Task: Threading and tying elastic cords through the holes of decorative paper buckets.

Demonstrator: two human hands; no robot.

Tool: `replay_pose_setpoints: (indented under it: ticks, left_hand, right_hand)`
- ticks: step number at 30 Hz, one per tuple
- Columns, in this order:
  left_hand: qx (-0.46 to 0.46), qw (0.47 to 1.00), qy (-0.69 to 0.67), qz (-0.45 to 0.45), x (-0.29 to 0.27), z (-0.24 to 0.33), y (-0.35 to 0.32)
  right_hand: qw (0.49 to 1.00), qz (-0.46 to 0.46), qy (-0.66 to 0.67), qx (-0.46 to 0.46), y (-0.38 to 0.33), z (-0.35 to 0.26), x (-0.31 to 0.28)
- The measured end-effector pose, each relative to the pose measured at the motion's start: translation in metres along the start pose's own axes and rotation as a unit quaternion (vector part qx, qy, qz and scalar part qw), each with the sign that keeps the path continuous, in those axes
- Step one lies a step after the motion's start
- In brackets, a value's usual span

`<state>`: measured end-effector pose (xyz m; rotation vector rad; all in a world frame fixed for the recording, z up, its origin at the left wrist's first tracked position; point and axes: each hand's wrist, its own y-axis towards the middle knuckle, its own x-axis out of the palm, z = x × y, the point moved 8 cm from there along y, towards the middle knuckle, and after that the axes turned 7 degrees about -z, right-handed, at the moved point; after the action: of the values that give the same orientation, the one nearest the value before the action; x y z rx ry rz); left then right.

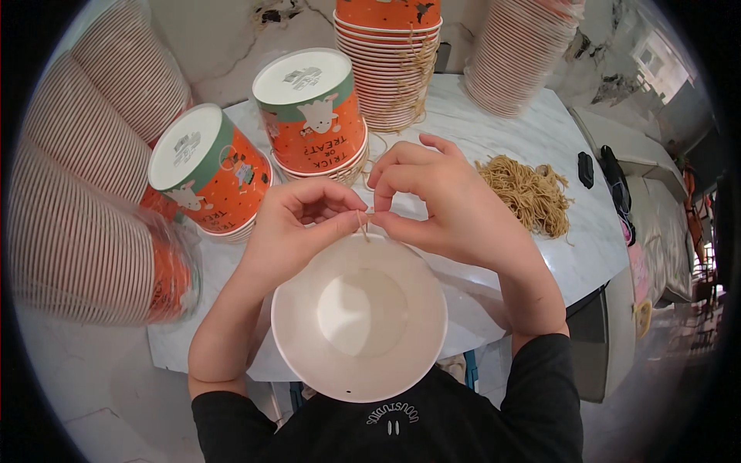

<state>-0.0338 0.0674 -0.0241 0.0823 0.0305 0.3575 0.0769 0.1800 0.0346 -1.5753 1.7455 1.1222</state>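
A white paper bucket (417, 339) stands with its open mouth toward me, close against my front. A small dark hole shows in its wall near the rim closest to me. At the far rim, a thin tan cord (364, 228) hangs between my fingertips. My left hand (309, 220) pinches the cord between thumb and fingers. Right beside it, my right hand (440, 193) pinches at the same spot, thumb against forefinger. The cord's exact path through the rim is too small to make out.
A heap of tan cords (529, 193) lies right of my right hand. Upside-down orange and green buckets (309, 116) stand to the left and behind. Tall bucket stacks (386, 69) rise at the back, with wrapped stacks (85, 224) at the left. A black object (586, 170) lies near the marble table's right edge.
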Motion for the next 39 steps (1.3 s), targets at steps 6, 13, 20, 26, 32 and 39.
replay_pose_setpoints:
  ticks: [6,13,20,26,32,39]
  left_hand:
    - [-0.014,0.999,0.012,-0.031,-0.002,0.0,0.001]
    - [-0.006,1.0,0.018,-0.025,-0.003,0.0,0.001]
    - [-0.007,1.0,-0.012,-0.027,-0.004,-0.001,0.0]
    - [-0.005,1.0,0.005,-0.019,-0.006,0.0,0.0]
    - [0.0,1.0,0.015,-0.005,-0.006,0.002,0.0]
    - [-0.017,1.0,0.004,0.0,-0.007,0.001,-0.001]
  right_hand:
    - [1.0,-0.01,-0.016,-0.01,-0.001,0.001,-0.001]
    - [0.994,-0.021,0.11,-0.002,0.006,0.012,0.007]
    - [0.983,-0.017,0.184,0.005,0.012,0.009,0.009]
    - [0.986,-0.024,0.164,0.008,0.008,0.011,0.008]
    - [0.992,-0.069,0.104,0.021,0.006,0.013,0.013]
    - [0.99,-0.051,0.123,0.039,0.006,0.019,0.01]
